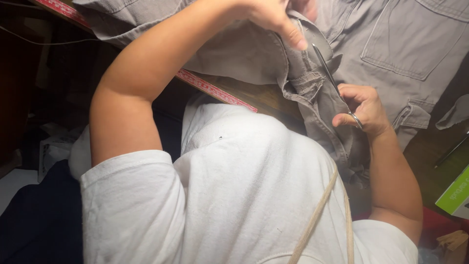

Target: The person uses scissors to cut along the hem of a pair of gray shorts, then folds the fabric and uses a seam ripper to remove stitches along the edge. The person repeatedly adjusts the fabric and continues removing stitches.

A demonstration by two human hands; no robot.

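Observation:
My left hand [273, 17] reaches up to the top middle and pinches a fold of a grey garment [405, 44] with pockets, which is spread over a wooden table. My right hand [364, 110] grips small metal scissors [326, 68] by the handles. Their blades point up along the seam of the grey fabric, just below my left thumb. The scissor tips touch the folded edge; I cannot tell whether they are cutting. My white T-shirt fills the lower middle of the view.
A red patterned tape [215, 90] runs along the table edge under the garment. A green and white box [454, 193] sits at the right edge, with a thin dark stick [452, 149] above it. A beige cord [317, 215] hangs across my shirt. The left side is dark.

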